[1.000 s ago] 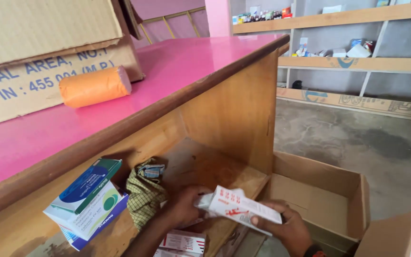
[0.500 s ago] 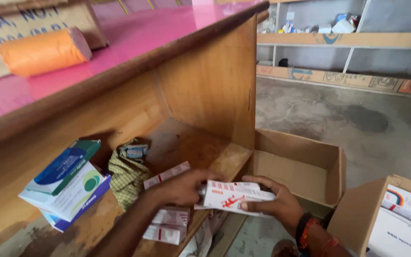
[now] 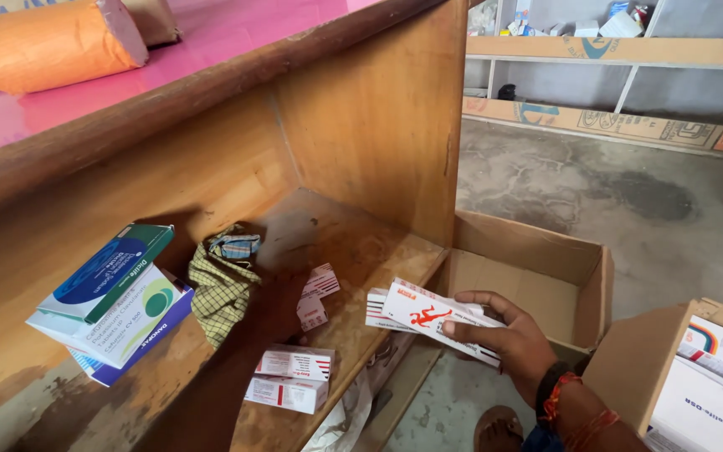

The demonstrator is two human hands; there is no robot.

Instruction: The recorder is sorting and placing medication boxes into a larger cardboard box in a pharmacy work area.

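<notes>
right grip (image 3: 495, 339) clamps white medicine cartons (image 3: 428, 318) | left grip (image 3: 282, 301) rests on shelf (image 3: 378, 251), closure unclear | keep your stack level, slide it just left of the grip

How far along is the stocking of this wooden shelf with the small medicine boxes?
Partway, it seems. Several white-and-red boxes already lie on the wooden shelf, beside a stack of larger boxes. The left hand reaches into the shelf at two small boxes. The right hand holds more long white boxes at the shelf edge, not yet placed.
</notes>
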